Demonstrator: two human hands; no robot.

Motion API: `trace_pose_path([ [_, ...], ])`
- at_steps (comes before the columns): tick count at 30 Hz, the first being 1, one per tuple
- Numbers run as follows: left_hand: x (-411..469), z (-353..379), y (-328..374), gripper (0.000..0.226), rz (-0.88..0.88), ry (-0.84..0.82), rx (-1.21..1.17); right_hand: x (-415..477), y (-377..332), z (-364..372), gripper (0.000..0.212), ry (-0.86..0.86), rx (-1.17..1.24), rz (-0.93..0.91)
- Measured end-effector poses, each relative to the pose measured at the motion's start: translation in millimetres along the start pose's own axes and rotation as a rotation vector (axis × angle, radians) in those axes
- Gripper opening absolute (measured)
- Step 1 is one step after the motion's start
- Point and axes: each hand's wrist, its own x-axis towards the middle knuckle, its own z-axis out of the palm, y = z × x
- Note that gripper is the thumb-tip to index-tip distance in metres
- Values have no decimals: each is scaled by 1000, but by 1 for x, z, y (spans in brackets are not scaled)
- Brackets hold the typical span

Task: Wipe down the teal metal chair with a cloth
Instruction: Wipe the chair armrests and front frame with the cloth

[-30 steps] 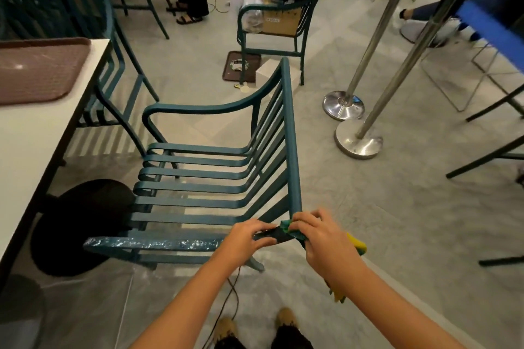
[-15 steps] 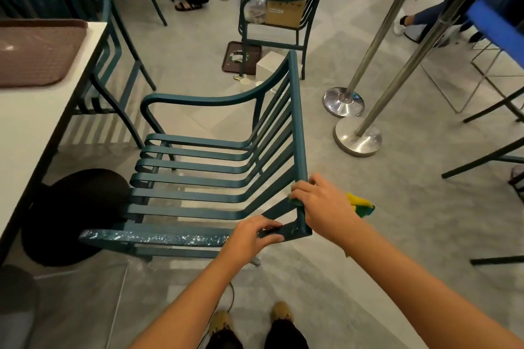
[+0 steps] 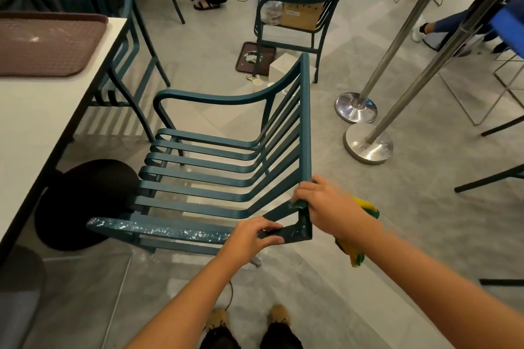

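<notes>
**Up the backrest: cloth hand climbs the chair's top rail**

Moved since a second ago: right hand (image 3: 329,208), then at the near corner of the frame, now higher on the top rail of the backrest, fingers curled over the bar and closed on the cloth (image 3: 365,205). Pressed under the palm, a teal fold of that cloth against the rail; trailing behind and below the wrist, its yellow and green ends, blurred. Unchanged in place, left hand (image 3: 252,238), closed around the near armrest just beside the corner joint, thumb on top. Chair (image 3: 226,176) standing on the grey floor (image 3: 397,235) directly ahead, seat slats running left to right, backrest on the right, near armrest flecked with pale marks. To the left, edge of a white counter (image 3: 37,122) carrying a brown tray (image 3: 48,42), its dark round base beneath and near the seat front. To the right, well apart from the chair, two steel posts (image 3: 397,102) on round bases. Beyond, a second chair (image 3: 295,28) loaded with a cardboard box and a plastic bag. At bottom, tan shoes (image 3: 249,319) of the person wiping.
</notes>
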Motion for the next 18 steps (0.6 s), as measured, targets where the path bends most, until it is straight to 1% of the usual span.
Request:
trace_pose_path([
  [2,-1,0,-1,37,0,5,-10,14,10,-12,32,25,18,39],
  [3,-2,1,-2,36,-5,11,-18,22,15,-18,32,41,-12,39],
  [8,-4,2,-1,36,-38,7,-41,50,28,-31,33,-7,-115,72],
  [13,-6,4,1,36,-34,34,-42,45,12,-19,32,-54,-249,-25],
  [18,-5,4,3,38,-65,17,-14,27,-6,-4,30,-77,-269,-36],
])
